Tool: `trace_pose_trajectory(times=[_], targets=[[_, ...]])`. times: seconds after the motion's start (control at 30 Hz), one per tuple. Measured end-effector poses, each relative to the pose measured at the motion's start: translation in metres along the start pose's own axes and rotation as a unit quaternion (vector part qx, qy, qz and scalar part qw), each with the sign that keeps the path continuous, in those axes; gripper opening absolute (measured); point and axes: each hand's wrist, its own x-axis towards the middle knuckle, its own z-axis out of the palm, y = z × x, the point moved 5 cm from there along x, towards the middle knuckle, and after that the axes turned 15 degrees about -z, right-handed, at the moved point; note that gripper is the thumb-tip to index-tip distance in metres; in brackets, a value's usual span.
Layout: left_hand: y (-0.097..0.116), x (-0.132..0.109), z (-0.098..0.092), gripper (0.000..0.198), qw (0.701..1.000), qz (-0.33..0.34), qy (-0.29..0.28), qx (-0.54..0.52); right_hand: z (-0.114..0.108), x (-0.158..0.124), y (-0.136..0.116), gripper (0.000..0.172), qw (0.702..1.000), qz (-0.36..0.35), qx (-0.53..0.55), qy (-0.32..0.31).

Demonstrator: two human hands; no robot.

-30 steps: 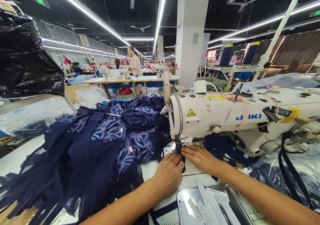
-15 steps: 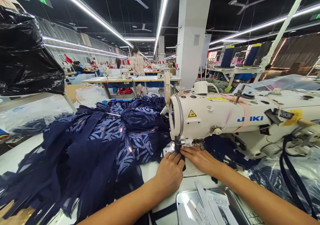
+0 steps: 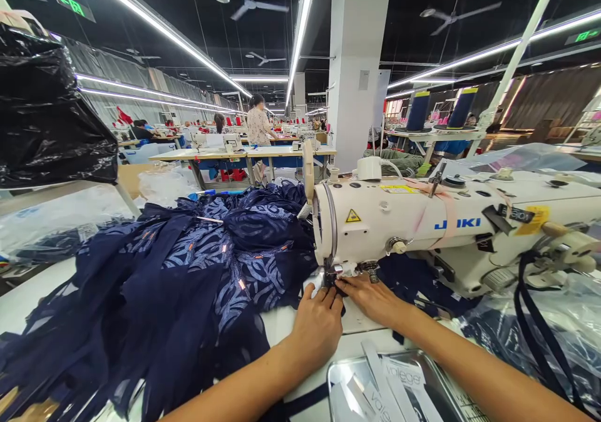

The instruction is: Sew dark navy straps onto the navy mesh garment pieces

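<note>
A white sewing machine [image 3: 364, 218] stands in front of me, its needle area low at its left end. Right at its presser foot, my left hand [image 3: 315, 325] has its fingers bent down on a small piece of navy fabric [image 3: 343, 310]. From the other side my right hand [image 3: 373, 298] reaches in under the machine head, thumb and fingertips closed at the same fabric by the foot. The fingertips partly hide the fabric and the needle. Left of the hands lies a heap of navy patterned garments [image 3: 188, 265] with straps and sheer parts.
A metal tray [image 3: 331, 378] with white printed labels [image 3: 404, 378] lies in front of my forearms. More navy fabric [image 3: 408, 275] sits under the machine arm, beside clear plastic bags [image 3: 558, 322]. Black plastic [image 3: 51, 109] hangs at left. A person [image 3: 258, 124] stands farther back.
The view has shifted slightly, so the machine and tray appear a little farther left. Both hands stay at the presser foot; my left thumb stands out more from the fingers.
</note>
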Motion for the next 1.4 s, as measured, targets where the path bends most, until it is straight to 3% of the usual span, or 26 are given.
trace_pose_trajectory(times=[0.23, 0.4, 0.53, 0.77, 1.03, 1.4], targets=[[-0.019, -0.006, -0.005, 0.034, 0.995, 0.012, -0.038, -0.087, -0.002, -0.003, 0.004, 0.031, 0.997, 0.052, 0.061, 0.022], [-0.038, 0.003, -0.014, 0.034, 0.993, -0.019, -0.057, -0.1, -0.005, -0.001, -0.006, 0.025, 0.992, 0.035, 0.104, 0.066], [-0.035, 0.005, -0.014, 0.031, 0.996, -0.012, -0.06, -0.07, -0.005, 0.001, -0.008, 0.026, 0.99, 0.042, 0.111, 0.077], [-0.029, -0.002, -0.006, 0.038, 0.997, -0.007, -0.058, -0.059, -0.004, -0.004, 0.0, 0.027, 0.97, 0.017, 0.224, 0.096], [-0.029, -0.006, -0.008, 0.041, 0.997, 0.006, -0.08, -0.018, -0.01, -0.003, -0.007, 0.026, 0.987, -0.025, 0.134, 0.083], [-0.039, -0.001, -0.006, 0.044, 0.993, 0.042, -0.105, -0.012, -0.012, -0.003, -0.009, 0.024, 0.991, -0.015, 0.096, 0.088]])
